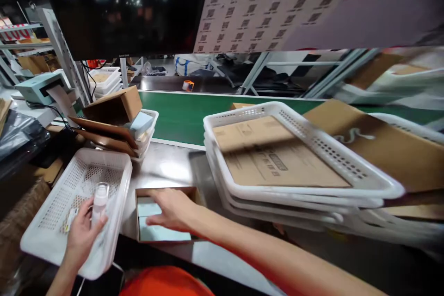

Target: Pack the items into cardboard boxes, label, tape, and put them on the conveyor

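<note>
My left hand (81, 231) is closed around a clear-capped pump bottle (100, 201), held upright over a white perforated basket (120, 185). A small item with a yellow-and-white label (71, 218) lies in that basket, partly behind my fingers. My right hand (169, 208) reaches into an open cardboard box (138, 229) on the metal table, its fingers spread above pale blue boxes (169, 233) inside. The fingertips are near or touching the blue boxes; I cannot tell which.
Stacked white baskets (222, 171) with flat cardboard (270, 152) inside stand to the right. Behind runs a green conveyor belt (176, 118). A basket with cardboard boxes (118, 106) sits at the back left, near a label printer (41, 88). A dark monitor (125, 9) hangs above.
</note>
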`<state>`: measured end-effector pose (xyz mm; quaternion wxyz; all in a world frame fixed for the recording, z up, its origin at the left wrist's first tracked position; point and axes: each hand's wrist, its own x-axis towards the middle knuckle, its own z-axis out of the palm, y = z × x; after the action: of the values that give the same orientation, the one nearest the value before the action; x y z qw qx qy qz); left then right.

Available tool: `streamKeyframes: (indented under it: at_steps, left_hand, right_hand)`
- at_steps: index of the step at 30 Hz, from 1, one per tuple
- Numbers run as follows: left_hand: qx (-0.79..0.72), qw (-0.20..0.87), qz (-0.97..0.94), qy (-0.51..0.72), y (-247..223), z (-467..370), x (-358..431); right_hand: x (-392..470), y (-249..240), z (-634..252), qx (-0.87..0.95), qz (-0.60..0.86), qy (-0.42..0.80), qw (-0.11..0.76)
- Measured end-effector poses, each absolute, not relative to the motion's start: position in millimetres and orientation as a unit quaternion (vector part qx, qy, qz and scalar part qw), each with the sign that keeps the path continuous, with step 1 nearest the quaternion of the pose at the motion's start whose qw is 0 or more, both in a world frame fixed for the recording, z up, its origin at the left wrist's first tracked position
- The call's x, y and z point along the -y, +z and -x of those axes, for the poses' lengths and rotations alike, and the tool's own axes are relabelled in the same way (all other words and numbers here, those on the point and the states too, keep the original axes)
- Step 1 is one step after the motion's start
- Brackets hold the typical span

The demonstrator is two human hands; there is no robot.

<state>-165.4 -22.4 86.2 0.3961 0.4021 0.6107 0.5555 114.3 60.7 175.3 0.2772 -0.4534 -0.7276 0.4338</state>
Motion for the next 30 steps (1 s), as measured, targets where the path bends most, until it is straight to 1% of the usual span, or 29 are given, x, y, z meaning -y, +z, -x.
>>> streamKeyframes:
  at_steps: [1,2,3,6,7,8,10,12,15,18,20,22,24,26,30]
  left_hand:
    - [-0.577,0.397,-0.451,0.554,90.0,149.3,25.7]
    - [-0.544,0.395,-0.503,0.543,93.4,135.8,27.5]
    - [-0.515,0.39,-0.555,0.524,96.1,125.7,27.6]
    - [-0.476,0.35,-0.648,0.48,97.9,121.9,19.9]
    - [-0.496,0.323,-0.651,0.475,96.1,128.0,15.8]
    - [-0.532,0.297,-0.642,0.464,93.1,135.9,11.8]
    - [-0.634,0.263,-0.595,0.418,84.1,151.6,5.3]
    - [-0.699,0.28,-0.556,0.351,73.7,160.9,1.4]
    - [-0.702,0.325,-0.547,0.321,66.8,164.0,-0.6]
    - [-0.708,0.302,-0.534,0.349,83.3,167.5,-0.6]
    - [-0.702,0.3,-0.484,0.428,106.5,170.5,0.2]
    - [-0.658,0.354,-0.392,0.537,132.7,169.1,1.9]
    - [-0.594,0.427,-0.296,0.614,155.2,161.4,4.2]
    - [-0.555,0.465,-0.253,0.641,170.6,149.6,5.9]
    - [-0.533,0.479,-0.237,0.656,181.6,129.0,5.7]
  right_hand:
    - [-54.4,176.7,-106.5,0.752,0.399,0.466,0.241]
    - [-47.0,175.8,-99.5,0.755,0.353,0.502,0.232]
    - [-39.6,172.3,-94.0,0.734,0.323,0.541,0.254]
    - [-23.0,149.7,-91.7,0.573,0.346,0.624,0.403]
    - [-20.3,141.0,-96.4,0.507,0.368,0.642,0.441]
    - [-18.7,133.3,-103.6,0.449,0.387,0.659,0.462]
    - [-17.0,122.7,-121.7,0.375,0.43,0.677,0.464]
    - [-14.2,118.4,-138.5,0.36,0.469,0.68,0.434]
    - [-6.5,117.1,-149.4,0.384,0.494,0.679,0.384]
    - [-0.1,116.6,-144.2,0.405,0.467,0.699,0.361]
    - [0.5,117.5,-137.7,0.419,0.437,0.716,0.348]
    - [-1.0,120.5,-132.2,0.433,0.405,0.731,0.337]
    - [-3.3,125.6,-128.0,0.444,0.365,0.747,0.335]
    - [-6.0,132.1,-124.8,0.453,0.316,0.757,0.349]
    - [-14.6,143.5,-122.9,0.508,0.273,0.716,0.393]
